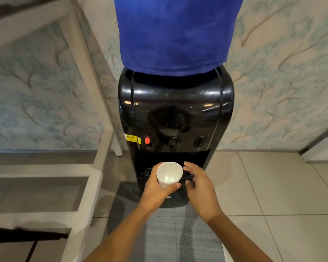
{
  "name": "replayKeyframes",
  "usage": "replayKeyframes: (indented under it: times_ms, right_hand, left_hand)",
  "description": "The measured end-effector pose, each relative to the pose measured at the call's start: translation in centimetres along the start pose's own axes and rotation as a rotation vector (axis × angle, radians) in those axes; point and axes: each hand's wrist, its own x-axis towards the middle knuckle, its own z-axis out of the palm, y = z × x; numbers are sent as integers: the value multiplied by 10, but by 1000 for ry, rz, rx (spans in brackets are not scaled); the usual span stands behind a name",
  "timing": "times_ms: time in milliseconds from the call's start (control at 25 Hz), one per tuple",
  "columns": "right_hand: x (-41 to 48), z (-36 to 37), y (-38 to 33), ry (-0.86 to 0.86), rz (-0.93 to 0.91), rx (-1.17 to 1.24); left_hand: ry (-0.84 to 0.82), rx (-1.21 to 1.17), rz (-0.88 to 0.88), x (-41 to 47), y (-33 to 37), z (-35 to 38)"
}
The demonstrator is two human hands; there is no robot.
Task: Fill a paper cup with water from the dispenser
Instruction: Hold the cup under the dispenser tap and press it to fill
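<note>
A black water dispenser [175, 114] stands against the wall, with a blue-covered bottle [175, 33] on top. Its front carries three tap knobs: a red one [147, 141] at the left, then two black ones [174, 142]. My left hand [155, 188] grips a white paper cup [169, 173], held upright in front of the tap recess, just above the drip tray [186, 176]. The cup looks empty. My right hand [199, 183] hovers open just right of the cup, fingers spread, apart from it.
A white-framed glass table [45, 188] stands at the left, close to the dispenser. A grey mat [178, 233] lies on the tiled floor before the dispenser. A yellow sticker [133, 138] sits left of the red knob. Patterned wallpaper covers the wall behind.
</note>
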Motion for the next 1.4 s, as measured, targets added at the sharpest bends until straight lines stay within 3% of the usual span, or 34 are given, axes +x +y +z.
replayKeyframes:
  times_ms: [160, 360, 680, 1400]
  right_hand:
    - [16, 8, -5, 63, -176, -491]
    - [31, 25, -10, 97, -199, -748]
    - [42, 34, -8, 83, -169, -848]
    - [52, 37, -20, 105, -177, -926]
  left_hand:
    - [-13, -4, -43, 19, -25, -1]
    - [-36, -72, -79, 46, -23, 9]
    - [-8, -149, -113, 71, -20, 16]
    - [33, -71, -135, 88, -12, 16]
